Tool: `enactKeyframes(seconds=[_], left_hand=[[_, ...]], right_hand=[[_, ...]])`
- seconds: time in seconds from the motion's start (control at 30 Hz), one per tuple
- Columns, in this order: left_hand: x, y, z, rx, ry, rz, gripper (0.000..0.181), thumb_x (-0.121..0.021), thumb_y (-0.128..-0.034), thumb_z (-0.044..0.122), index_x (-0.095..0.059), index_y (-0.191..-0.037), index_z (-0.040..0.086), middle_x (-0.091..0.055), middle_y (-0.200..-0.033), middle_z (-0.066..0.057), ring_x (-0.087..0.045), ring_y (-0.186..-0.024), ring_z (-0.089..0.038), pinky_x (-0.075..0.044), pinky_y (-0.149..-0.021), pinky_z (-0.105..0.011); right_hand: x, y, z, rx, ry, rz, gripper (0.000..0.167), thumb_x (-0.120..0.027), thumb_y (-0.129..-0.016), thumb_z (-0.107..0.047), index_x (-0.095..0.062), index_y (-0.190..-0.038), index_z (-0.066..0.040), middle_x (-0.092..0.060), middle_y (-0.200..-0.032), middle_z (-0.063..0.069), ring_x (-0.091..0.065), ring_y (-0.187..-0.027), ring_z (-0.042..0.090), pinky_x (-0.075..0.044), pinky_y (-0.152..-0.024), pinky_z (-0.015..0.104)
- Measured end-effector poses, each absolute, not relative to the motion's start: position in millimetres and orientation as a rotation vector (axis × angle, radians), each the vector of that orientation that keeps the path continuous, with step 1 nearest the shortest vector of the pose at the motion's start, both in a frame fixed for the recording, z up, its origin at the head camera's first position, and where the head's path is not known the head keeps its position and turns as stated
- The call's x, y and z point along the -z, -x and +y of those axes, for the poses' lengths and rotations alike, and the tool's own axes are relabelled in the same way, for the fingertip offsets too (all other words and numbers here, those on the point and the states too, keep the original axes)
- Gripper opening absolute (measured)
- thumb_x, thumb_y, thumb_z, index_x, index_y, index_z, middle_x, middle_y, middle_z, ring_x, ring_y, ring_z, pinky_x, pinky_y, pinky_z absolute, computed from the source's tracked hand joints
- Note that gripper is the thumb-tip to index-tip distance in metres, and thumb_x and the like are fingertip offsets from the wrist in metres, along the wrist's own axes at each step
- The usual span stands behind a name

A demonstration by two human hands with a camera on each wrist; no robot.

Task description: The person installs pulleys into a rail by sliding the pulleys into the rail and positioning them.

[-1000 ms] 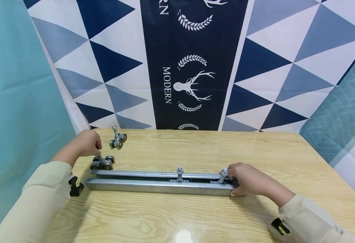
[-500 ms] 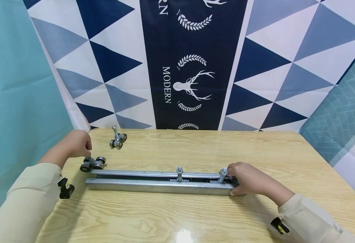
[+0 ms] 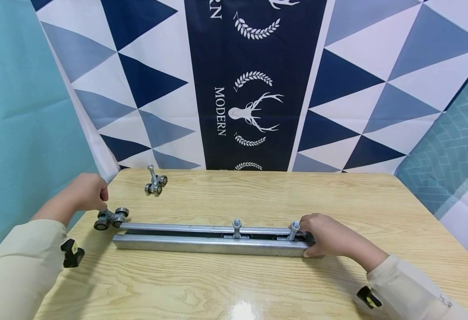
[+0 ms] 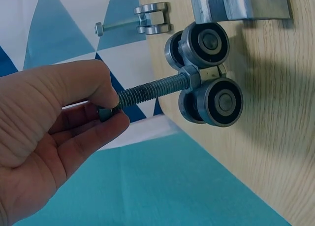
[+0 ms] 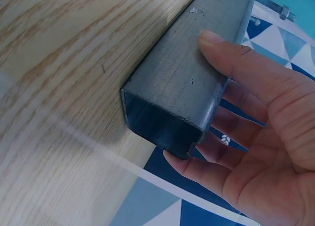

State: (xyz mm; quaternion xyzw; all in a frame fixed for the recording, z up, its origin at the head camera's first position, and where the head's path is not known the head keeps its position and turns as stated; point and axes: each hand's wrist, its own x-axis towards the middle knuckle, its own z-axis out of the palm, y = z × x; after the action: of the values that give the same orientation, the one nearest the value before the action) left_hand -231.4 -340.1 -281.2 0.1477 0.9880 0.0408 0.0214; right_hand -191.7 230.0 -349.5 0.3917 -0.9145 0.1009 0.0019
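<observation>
My left hand (image 3: pixel 87 192) pinches the threaded bolt of a four-wheeled roller trolley (image 3: pixel 111 218) near the bolt's end. In the left wrist view the trolley's wheels (image 4: pixel 211 44) sit close by the end of the metal track. The long galvanized track (image 3: pixel 210 247) lies across the table with its slot upward. My right hand (image 3: pixel 330 235) grips the track's right end, thumb on the near wall and fingers round the far side, around the hollow channel end (image 5: pixel 157 127). Inside the slot sit two more trolleys, whose bolts stand up: one bolt (image 3: pixel 237 226) right of the middle, another bolt (image 3: pixel 294 227) beside my right hand.
Another loose roller trolley (image 3: pixel 155 183) stands at the back left of the wooden table (image 3: pixel 258 284), bolt up. A patterned cloth (image 3: pixel 250 89) hangs behind the table's far edge. A teal curtain (image 3: pixel 22 133) hangs at the left.
My left hand has carried its trolley leftward and slightly nearer, from behind the track's left end to just off that end. My right hand and the track stay in place.
</observation>
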Motion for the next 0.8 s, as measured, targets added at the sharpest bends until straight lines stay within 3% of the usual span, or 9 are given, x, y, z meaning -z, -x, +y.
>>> enactKeyframes(seconds=[0.8], left_hand=[[279, 217, -355, -0.154, -0.359, 3.047, 0.012, -0.073, -0.0685, 0.005, -0.061, -0.068, 0.007, -0.054, -0.065, 0.002, -0.047, -0.059, -0.017, -0.041, -0.054, -0.034]], right_hand=[[351, 192, 231, -0.303, -1.217, -2.875, 0.035, -0.091, -0.062, -0.021, -0.070, -0.087, -0.008, -0.060, -0.084, -0.005, -0.057, -0.073, 0.013, -0.050, -0.064, 0.034]])
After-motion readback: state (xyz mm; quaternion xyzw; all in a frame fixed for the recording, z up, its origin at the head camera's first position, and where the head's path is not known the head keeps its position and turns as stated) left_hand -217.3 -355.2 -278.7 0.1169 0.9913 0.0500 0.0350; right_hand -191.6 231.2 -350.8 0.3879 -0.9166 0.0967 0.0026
